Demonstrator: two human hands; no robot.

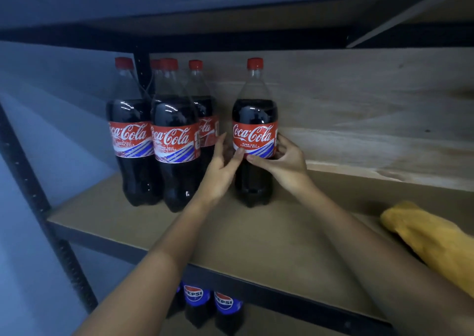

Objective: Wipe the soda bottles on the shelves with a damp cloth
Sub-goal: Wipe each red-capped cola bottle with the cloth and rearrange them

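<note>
One Coca-Cola bottle [254, 115] with a red cap and red label stands upright on the brown shelf board [230, 235], apart from the others. My right hand [284, 163] grips its right side at the label's lower edge, fingers curled round it and thumb across the front. My left hand [220, 171] is at the bottle's left side with fingers straight and pointing up, its thumb touching the label's lower left. The yellow cloth [431, 238] lies bunched on the shelf at the far right, in neither hand.
Several more Coca-Cola bottles [174, 130] stand clustered just left of my left hand. Pepsi bottles [202, 302] stand on the shelf below. A black metal upright [38, 194] frames the left side, and another shelf hangs close overhead. A plywood back panel [359, 120] stands behind.
</note>
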